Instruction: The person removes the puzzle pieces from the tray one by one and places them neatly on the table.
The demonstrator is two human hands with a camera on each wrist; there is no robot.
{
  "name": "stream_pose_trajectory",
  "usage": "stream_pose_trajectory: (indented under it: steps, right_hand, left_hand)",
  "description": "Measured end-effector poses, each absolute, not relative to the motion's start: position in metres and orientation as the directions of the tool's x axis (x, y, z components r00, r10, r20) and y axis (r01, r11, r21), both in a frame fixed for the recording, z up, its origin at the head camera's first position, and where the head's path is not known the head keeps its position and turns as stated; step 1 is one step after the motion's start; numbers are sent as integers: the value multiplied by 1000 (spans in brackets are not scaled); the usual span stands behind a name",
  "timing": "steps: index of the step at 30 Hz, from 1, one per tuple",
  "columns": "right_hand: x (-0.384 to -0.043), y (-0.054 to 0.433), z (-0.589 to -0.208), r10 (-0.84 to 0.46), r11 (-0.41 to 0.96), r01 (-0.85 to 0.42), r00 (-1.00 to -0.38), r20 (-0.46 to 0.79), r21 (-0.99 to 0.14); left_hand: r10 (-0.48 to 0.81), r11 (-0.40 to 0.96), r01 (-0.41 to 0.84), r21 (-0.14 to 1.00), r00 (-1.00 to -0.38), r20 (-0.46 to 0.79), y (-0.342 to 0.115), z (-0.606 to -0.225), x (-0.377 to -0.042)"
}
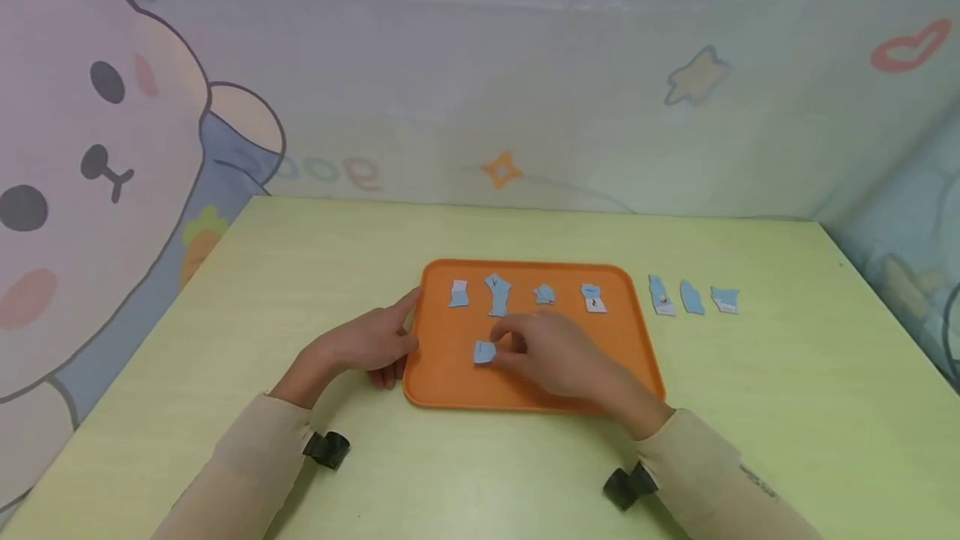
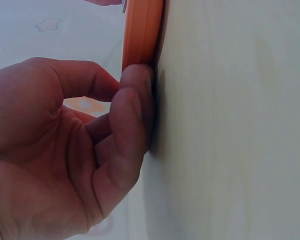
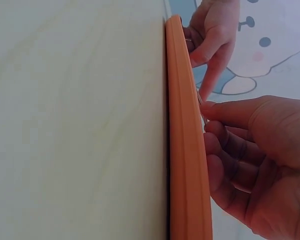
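My right hand (image 1: 551, 354) is over the orange tray (image 1: 442, 390), with thumb and index finger pinching the edge of a small light-blue paper piece (image 1: 483, 352). In the right wrist view the right hand's fingertips (image 3: 210, 112) meet just above the tray rim, where the piece is mostly hidden. My left hand (image 1: 371, 342) rests at the tray's left edge, index finger stretched along the rim and thumb touching it. Its other fingers are bent down beside the tray, as the left wrist view shows. Across the tray's upper part lie several irregular blue-and-white paper pieces (image 1: 498, 296).
To the right of the tray, a blue paper piece (image 1: 692, 297) lies between two others on the pale wooden table (image 1: 787, 407). Behind the table hangs a printed cloth backdrop (image 1: 525, 65) with a cartoon bear.
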State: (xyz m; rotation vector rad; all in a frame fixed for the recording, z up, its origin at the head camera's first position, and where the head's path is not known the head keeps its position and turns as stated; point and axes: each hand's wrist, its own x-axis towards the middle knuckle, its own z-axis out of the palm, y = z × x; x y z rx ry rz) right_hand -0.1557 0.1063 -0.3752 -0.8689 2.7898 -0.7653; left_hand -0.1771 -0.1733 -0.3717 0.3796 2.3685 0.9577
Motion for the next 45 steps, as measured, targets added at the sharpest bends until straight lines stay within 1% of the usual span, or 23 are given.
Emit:
stream_pose_trajectory:
  steps: [27, 45]
  right_hand:
    - [-158, 131, -375, -504, 716, -430, -863, 19, -550]
    - [-161, 150, -375, -503, 677, -417, -864, 32, -607]
  left_hand:
    - [455, 696, 56, 716, -806, -380, -173, -371, -177]
    - [458, 699, 65, 712, -806, -376, -173, -373, -178]
